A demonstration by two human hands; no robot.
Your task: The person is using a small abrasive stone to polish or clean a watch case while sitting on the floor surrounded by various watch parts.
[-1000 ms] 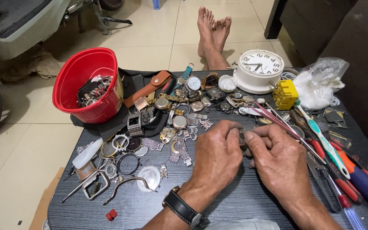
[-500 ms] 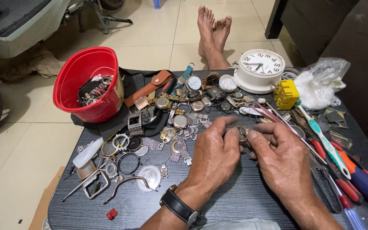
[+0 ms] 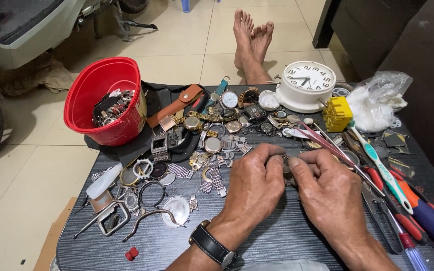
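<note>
My left hand (image 3: 256,186) and my right hand (image 3: 327,189) meet over the middle of the dark striped table (image 3: 177,246). Their fingertips pinch a small dark watch part (image 3: 287,169) between them; most of it is hidden by the fingers. A black wristwatch (image 3: 212,245) sits on my left wrist. Just beyond the hands lies a spread of watch cases and metal strap pieces (image 3: 217,131). Thin pink-handled tweezers (image 3: 327,141) lie close to my right hand's knuckles.
A red bucket (image 3: 105,100) of watch parts stands at the far left. A white alarm clock (image 3: 305,85), a yellow block (image 3: 337,113) and a plastic bag (image 3: 377,103) sit at the back right. Toothbrush (image 3: 384,168), pliers and screwdrivers (image 3: 428,216) line the right edge. Bare feet (image 3: 251,42) rest beyond the table.
Both hands have stayed together over the same spot; the fingers have shifted slightly around the small part, the right hand closing in a little toward the left.
</note>
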